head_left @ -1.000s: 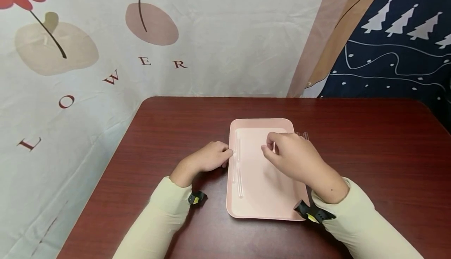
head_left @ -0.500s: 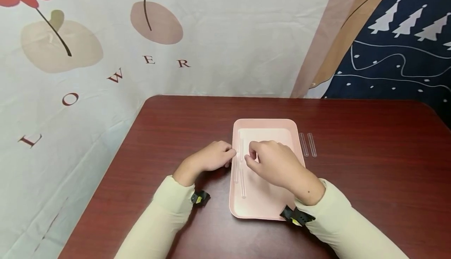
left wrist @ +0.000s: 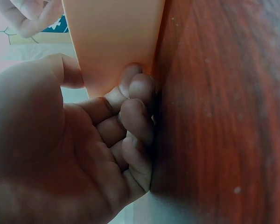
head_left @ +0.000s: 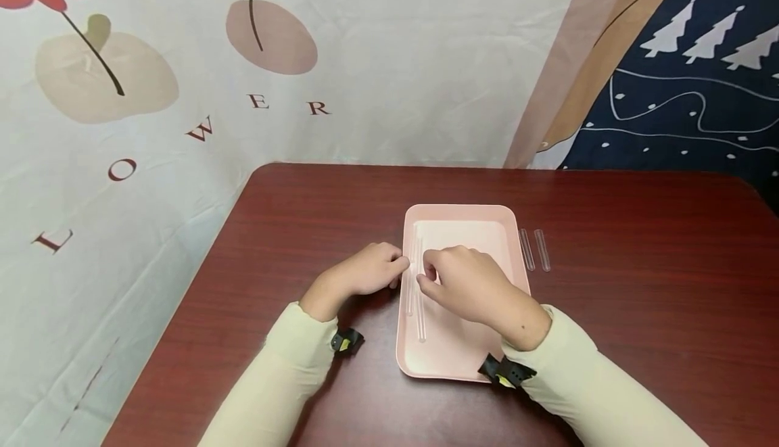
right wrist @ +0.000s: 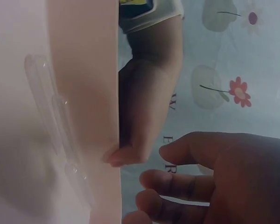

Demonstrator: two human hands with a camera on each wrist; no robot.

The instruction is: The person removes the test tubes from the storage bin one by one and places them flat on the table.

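Note:
The left hand (head_left: 368, 270) holds the left rim of a pink tray (head_left: 462, 213), its thumb at the rim and its fingers curled against the outer wall in the left wrist view. Above the tray's left half hovers the right hand (head_left: 465, 281), fingers loosely bent. In the right wrist view the thumb and fingers of that hand stand apart with nothing between them. Several clear round-ended tubes, like small test tubes (right wrist: 39, 88), lie lengthwise along the tray's left side. The right hand partly hides the tray floor in the head view.
Two more clear tubes (head_left: 541, 251) lie side by side on the dark red table (head_left: 639, 285), just right of the tray. Behind the table's far edge hangs a printed cloth (head_left: 395, 82).
My right hand has moved left across the tray, from its right side towards the tubes inside. The two tubes on the table are now uncovered. The left hand stays on the rim.

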